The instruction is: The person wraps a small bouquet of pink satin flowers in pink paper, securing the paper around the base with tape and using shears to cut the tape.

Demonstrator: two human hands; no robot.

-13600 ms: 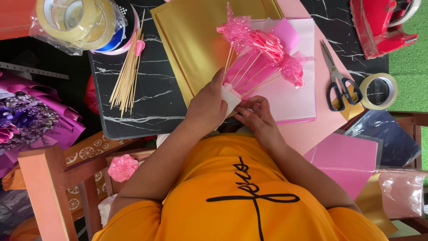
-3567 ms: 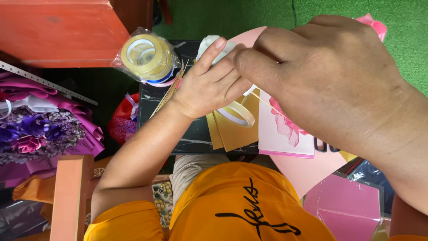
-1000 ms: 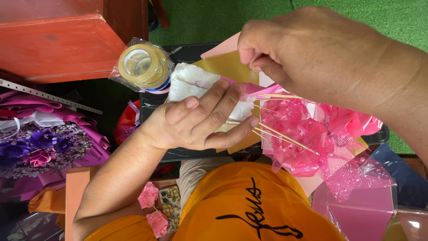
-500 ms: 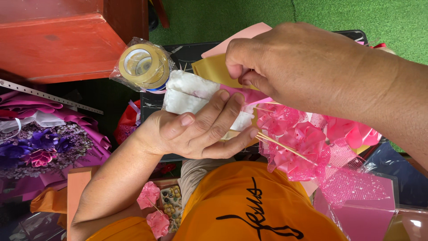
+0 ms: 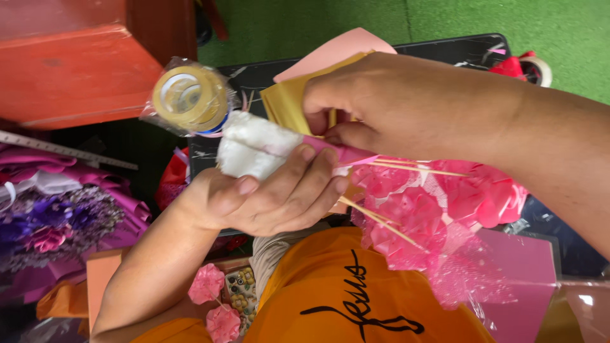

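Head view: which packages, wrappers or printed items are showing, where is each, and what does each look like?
Clear plastic bag of yellowish tape rolls: upper left, on the black marbled tabletop, round and crinkled.
Phone case with small pictures: bottom centre, beside pink paper flowers.
Orange shirt: bottom centre, black script print.

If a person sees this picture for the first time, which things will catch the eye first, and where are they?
In the centre, the left hand grips a white foam block with thin wooden sticks pushed into it, while the right hand pinches a pink strip at the block's edge. To the right hang bright pink paper flowers in pink net. At upper left lies a bagged stack of clear tape rolls.
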